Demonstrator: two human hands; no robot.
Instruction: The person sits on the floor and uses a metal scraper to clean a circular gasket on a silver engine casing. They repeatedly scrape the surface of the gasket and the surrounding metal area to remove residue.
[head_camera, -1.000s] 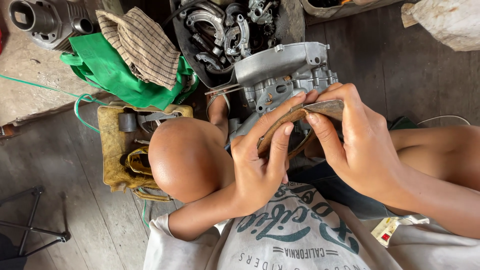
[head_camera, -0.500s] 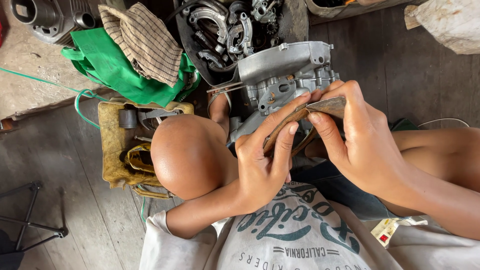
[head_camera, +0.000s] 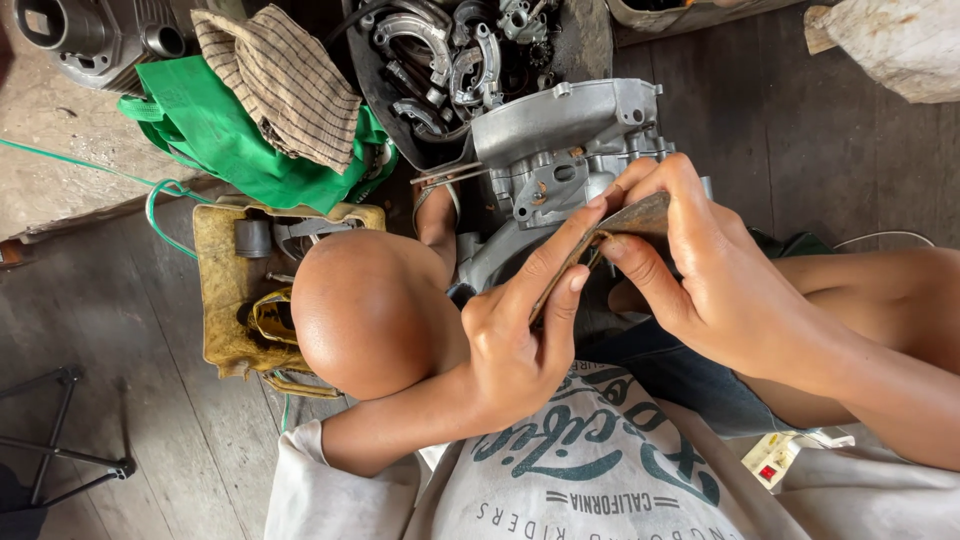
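Two hands pinch one worn strip over an engine case

Both hands close on the same thing: a thin, flat, brown-grey strip, maybe worn sandpaper or a gasket piece; the view does not settle which. The left hand pinches the strip's near, lower end between thumb and fingers, its grip narrow and firmly shut on it. The right hand holds the far, upper end, fingers curled over the top edge and thumb pressed beneath, also clamped on it. The strip runs slanted between the two grips, held up in the air.

Just beyond the grips sits a grey cast-metal engine casing, close behind the strip's upper end; whether they touch cannot be told. Farther past it, a dark tub holds loose metal parts. Left of the left-hand grip, the person's bare knee rises, and beyond that lie a dirty yellow tray with small parts, a green cloth bag and a striped rag on the wooden floor.
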